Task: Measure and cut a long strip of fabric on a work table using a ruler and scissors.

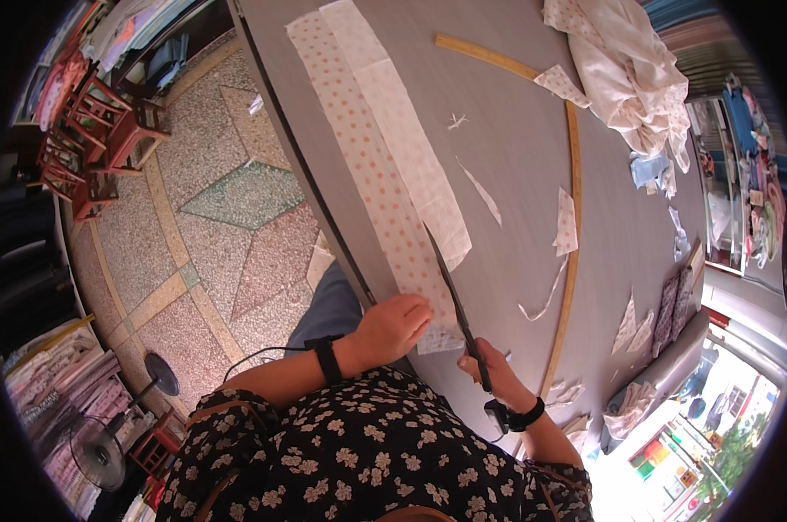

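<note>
A long strip of white fabric with orange dots (367, 150) lies along the left edge of the grey table, with a paler layer or panel (393, 111) along its right side. My left hand (396, 326) rests at the strip's near end, fingers curled at its left edge; whether it pinches the cloth I cannot tell. Dark fabric scissors (455, 293) are in my right hand (494, 372), which is closed around the handles. Their blades point away from me, along the gap between the dotted strip and the paler part.
A yellow wooden ruler (573, 169) and another wooden strip (484, 55) lie right of the fabric. Crumpled white cloth (628, 72) sits at the far right. Fabric scraps (565, 222) and thread bits (457, 121) are scattered about. A rolled bundle (661, 378) lies at the right edge.
</note>
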A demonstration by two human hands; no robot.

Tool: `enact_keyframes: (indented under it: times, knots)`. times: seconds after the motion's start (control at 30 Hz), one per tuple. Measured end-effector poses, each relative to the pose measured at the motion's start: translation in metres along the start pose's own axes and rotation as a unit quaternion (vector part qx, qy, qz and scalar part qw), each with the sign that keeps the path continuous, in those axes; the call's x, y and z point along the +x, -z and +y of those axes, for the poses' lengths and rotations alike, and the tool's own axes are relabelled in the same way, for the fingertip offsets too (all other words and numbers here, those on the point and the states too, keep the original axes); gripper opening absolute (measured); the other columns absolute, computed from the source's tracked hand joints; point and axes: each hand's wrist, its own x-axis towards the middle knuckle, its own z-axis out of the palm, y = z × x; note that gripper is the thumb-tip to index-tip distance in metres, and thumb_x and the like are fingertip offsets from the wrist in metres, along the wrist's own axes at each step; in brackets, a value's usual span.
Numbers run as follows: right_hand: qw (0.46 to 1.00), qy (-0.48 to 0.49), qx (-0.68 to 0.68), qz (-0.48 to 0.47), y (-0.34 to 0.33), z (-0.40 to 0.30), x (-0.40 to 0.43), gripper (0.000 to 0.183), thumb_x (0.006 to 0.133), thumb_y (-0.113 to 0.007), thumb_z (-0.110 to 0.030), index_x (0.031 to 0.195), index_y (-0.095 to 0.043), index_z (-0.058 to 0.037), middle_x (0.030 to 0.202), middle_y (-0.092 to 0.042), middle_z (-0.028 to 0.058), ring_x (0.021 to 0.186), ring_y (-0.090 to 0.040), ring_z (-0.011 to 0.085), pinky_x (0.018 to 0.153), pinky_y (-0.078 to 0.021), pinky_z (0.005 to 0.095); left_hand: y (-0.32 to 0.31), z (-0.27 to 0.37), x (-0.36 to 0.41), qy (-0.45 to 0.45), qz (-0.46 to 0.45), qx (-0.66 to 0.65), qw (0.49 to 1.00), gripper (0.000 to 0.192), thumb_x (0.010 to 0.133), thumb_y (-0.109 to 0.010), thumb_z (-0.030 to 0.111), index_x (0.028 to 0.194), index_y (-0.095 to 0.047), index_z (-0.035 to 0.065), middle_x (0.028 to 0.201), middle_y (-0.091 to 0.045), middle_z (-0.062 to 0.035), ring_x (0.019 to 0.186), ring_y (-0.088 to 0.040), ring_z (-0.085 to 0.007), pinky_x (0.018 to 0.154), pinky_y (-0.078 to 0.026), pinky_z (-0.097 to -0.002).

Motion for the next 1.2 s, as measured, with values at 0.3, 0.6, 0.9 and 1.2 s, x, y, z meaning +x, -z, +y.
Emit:
enact_keyframes:
  times: [0.3, 0.6, 0.9, 1.2]
  knots:
    - [0.996, -0.086, 0.018, 0.004, 0.0, -0.024, 0.002, 0.038, 0.086, -0.073, -0.035, 0.082, -0.05, -0.005, 0.062, -0.044, -0.0046, 0.055, -0.042, 0.0071, 0.047, -0.0341, 0.0253, 0.004, -0.002, 0.0, 0.015, -0.015, -0.018, 1.0, 0.016, 0.077, -0.069, 0.003, 0.09, -0.06, 0.0056, 0.093, -0.061, -0.0082, 0.083, -0.062, -0.0288, 0.07, -0.052, -0.0366]
    - [1.0, -0.015, 0.003, 0.016, -0.009, -0.033, 0.031, 0.04, 0.087, -0.071, -0.038, 0.083, -0.049, -0.0051, 0.062, -0.044, -0.004, 0.055, -0.042, 0.0071, 0.047, -0.0347, 0.025, 0.009, -0.008, -0.001, 0.007, -0.04, -0.044, 0.998, 0.014, 0.079, -0.068, 0.004, 0.09, -0.06, 0.0055, 0.092, -0.061, -0.0083, 0.081, -0.062, -0.0288, 0.069, -0.051, -0.0368]
    - [0.999, -0.023, 0.016, 0.017, -0.009, -0.047, 0.041, 0.038, 0.087, -0.071, -0.037, 0.081, -0.051, -0.0055, 0.063, -0.047, -0.0033, 0.053, -0.044, 0.007, 0.046, -0.0368, 0.0236, 0.013, -0.014, -0.001, 0.022, -0.082, -0.092, 0.992, 0.011, 0.081, -0.066, 0.005, 0.089, -0.059, 0.005, 0.09, -0.06, -0.0085, 0.08, -0.061, -0.0292, 0.068, -0.051, -0.0368]
    - [0.995, -0.089, 0.035, 0.008, -0.011, -0.088, 0.052, 0.036, 0.088, -0.07, -0.036, 0.084, -0.052, -0.0045, 0.067, -0.046, -0.0036, 0.058, -0.043, 0.0057, 0.049, -0.0358, 0.0229, 0.014, -0.02, 0.001, 0.019, -0.106, -0.138, 0.985, 0.013, 0.082, -0.065, 0.008, 0.091, -0.057, 0.0066, 0.088, -0.056, -0.0093, 0.081, -0.06, -0.0311, 0.066, -0.049, -0.0392]
